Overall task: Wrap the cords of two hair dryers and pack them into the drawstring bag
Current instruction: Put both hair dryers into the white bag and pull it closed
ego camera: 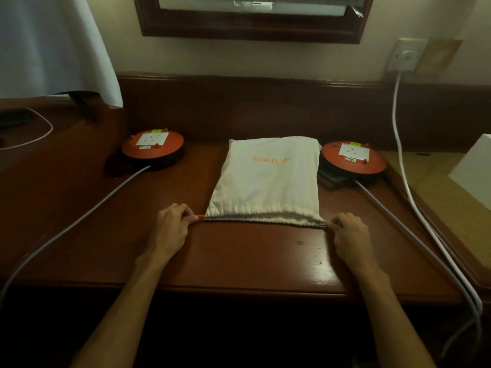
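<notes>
The scene was dim and warm-toned, with a greenish cast over the wall (265, 59). Light seemed to fall from above and ahead: the white drawstring bag (265, 179) was the brightest area, and a soft glare lay on the polished wooden desk (305, 264) near its front edge. Below that edge everything sank into near-black shadow. The left orange cord reel (152, 144) cast a dark shadow towards the left. Detail was soft and slightly smeared throughout. Wide-angle distortion bowed the desk's edges and stretched the forearms at the bottom corners.
</notes>
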`<state>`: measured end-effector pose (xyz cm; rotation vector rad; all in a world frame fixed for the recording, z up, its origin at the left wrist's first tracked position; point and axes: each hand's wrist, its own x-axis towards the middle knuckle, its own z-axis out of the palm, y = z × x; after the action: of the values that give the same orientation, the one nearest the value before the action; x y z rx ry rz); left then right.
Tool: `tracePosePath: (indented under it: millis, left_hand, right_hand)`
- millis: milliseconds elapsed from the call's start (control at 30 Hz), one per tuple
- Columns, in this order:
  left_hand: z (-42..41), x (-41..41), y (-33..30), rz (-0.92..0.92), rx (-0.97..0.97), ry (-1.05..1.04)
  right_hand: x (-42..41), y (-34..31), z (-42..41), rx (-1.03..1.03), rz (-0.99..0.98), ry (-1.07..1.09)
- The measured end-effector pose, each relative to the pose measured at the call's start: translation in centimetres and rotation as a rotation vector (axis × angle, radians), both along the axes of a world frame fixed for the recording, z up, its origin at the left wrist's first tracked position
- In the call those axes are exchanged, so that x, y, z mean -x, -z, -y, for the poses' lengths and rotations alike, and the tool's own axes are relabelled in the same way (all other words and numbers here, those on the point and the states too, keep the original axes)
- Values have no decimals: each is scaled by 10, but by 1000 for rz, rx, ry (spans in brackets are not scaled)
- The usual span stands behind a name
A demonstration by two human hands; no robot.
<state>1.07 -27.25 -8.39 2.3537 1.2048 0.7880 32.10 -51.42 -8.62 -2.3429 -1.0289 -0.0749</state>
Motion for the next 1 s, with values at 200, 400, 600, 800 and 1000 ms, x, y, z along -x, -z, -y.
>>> tracePosePath:
  millis: [200,400,600,800,1000]
  left_hand:
    - [-9,26,-7,0,-70,74]
    - [-15,41,-5,23,-90,42]
    - [-16,39,-11,-28,-42,-117]
    - [7,1,-39,-229,21,10]
    - [17,-33,-22,-332,-60,74]
  right_hand:
    - [-6,-8,19,41,-34,-201]
    - [-9,-11,30,84,-75,-114]
    - [-13,-9,32,65,-43,96]
    - [10,-27,9,87,18,56]
    - [24,-7,-19,107,28,-89]
